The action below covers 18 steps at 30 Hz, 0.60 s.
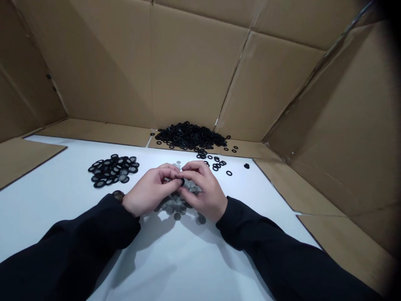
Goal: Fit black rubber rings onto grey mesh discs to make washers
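Observation:
My left hand and my right hand meet at the middle of the white table, fingertips together. Between them they pinch a small black rubber ring, mostly covered by the fingers. Whether a disc sits inside that ring cannot be made out. Beneath both hands spreads a pile of small grey mesh discs, partly hidden by them. To the left of my left hand lies a heap of black rings with grey discs set in them.
Against the back cardboard wall rises a large heap of plain black rings. Several loose rings are scattered in front of it. Cardboard walls also stand at the left and right, with flat cardboard strips along the table's edges.

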Motion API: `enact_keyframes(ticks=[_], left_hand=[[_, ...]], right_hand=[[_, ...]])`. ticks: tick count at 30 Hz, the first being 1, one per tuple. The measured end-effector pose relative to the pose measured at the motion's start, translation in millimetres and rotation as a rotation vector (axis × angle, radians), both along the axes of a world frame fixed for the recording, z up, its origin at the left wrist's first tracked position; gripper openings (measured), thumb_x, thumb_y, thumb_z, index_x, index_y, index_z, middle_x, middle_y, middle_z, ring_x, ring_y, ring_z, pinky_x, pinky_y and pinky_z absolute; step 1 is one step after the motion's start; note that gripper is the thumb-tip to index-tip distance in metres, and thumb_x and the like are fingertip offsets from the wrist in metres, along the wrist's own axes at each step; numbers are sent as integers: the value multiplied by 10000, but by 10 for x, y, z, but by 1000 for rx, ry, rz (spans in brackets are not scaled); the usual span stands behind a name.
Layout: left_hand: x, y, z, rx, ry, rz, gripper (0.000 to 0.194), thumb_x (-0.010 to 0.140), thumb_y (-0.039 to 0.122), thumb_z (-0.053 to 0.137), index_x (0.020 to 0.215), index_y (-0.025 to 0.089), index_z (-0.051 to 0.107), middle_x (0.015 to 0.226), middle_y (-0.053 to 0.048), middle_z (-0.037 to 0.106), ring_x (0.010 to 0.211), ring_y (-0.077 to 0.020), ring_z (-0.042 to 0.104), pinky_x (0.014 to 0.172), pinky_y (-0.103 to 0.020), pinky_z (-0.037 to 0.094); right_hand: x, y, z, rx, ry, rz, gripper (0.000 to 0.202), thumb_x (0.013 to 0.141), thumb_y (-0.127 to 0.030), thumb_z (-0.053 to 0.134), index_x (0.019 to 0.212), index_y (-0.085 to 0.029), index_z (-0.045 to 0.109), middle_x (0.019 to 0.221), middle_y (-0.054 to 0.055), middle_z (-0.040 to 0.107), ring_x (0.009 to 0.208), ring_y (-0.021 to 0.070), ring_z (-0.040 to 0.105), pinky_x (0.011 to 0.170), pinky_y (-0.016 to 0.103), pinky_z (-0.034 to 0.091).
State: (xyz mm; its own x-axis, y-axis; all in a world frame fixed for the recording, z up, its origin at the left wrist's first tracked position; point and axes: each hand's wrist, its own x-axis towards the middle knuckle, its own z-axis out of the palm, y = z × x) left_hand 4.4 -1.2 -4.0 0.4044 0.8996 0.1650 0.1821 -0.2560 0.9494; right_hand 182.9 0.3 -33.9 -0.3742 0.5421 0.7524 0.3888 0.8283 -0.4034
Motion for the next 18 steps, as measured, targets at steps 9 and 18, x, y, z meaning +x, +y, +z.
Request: enact_keyframes(ticks=[9, 18], left_hand=[[-81, 55, 0, -21, 83, 0, 206, 828, 375, 594, 800, 183, 665, 833, -37, 663, 714, -175, 600, 642, -296, 486], [-557, 387, 3, 354, 518, 585, 188, 776, 341, 623, 905, 258, 731, 861, -85, 729, 838, -318, 624, 808, -441, 434]], right_hand=[[141, 113, 31, -20, -124, 60, 458, 856, -190, 562, 1311, -237, 536, 1234, 113, 538, 1167, 239, 524, 984, 443, 476], [762, 691, -277, -183, -449, -580, 394, 912, -238, 472, 1268, -143, 612, 1231, 164, 614, 1132, 307, 512, 991, 480, 417]])
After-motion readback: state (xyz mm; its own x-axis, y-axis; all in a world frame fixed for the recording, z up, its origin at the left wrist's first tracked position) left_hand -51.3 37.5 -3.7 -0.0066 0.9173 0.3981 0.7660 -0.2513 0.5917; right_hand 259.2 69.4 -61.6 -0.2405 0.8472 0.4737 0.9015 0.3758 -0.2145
